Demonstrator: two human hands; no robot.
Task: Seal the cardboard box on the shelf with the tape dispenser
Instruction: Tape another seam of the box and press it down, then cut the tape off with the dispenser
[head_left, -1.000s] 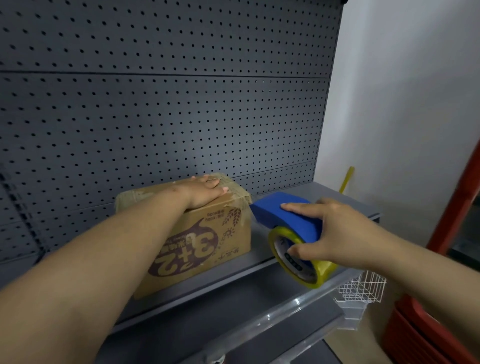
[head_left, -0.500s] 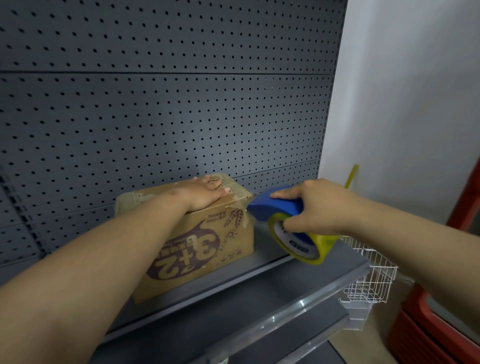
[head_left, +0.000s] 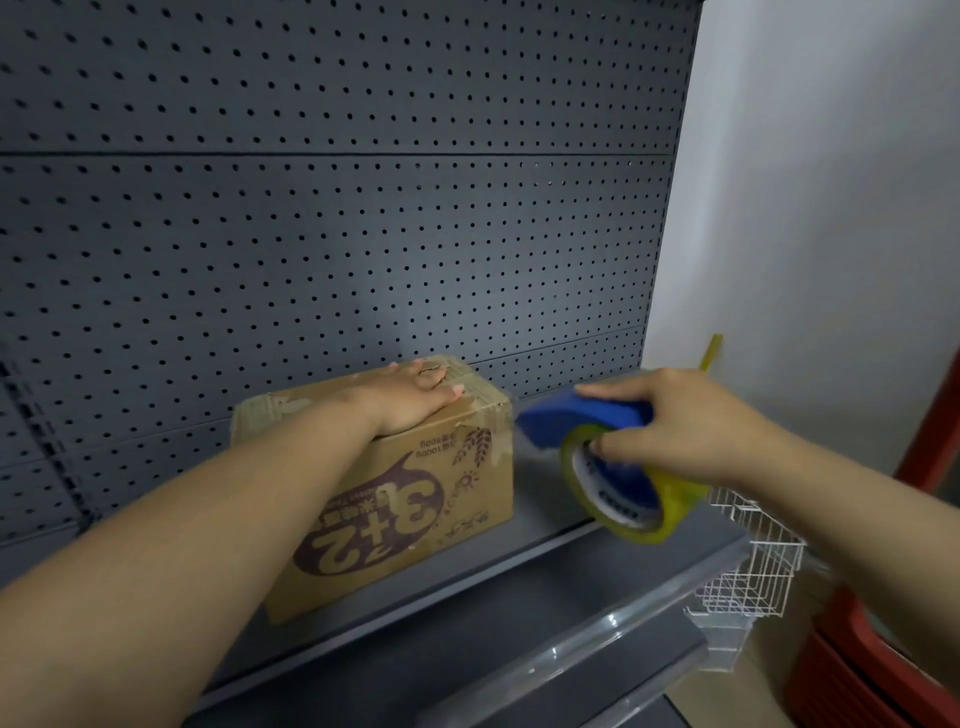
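A: Box?
B: Cardboard box (head_left: 415, 493) sits on the grey shelf (head_left: 519, 587), left of centre, against the far pegboard (head_left: 337, 234). Print on its near face is upside down.
A: Hands?
B: Left hand (head_left: 410, 402) lies flat on the box top, fingers spread, gripping nothing. Right hand (head_left: 680, 426) is wrapped around the blue tape dispenser (head_left: 587, 421), just right of the box's right end; contact unclear. Yellowish tape roll (head_left: 628, 488) hangs below it.
A: Else?
B: White wire basket (head_left: 748, 566), far right.

The left hand (head_left: 410, 397) hid part of the cardboard box (head_left: 415, 499) top; at three o'clock, the tape dispenser (head_left: 597, 441) was motion-blurred.
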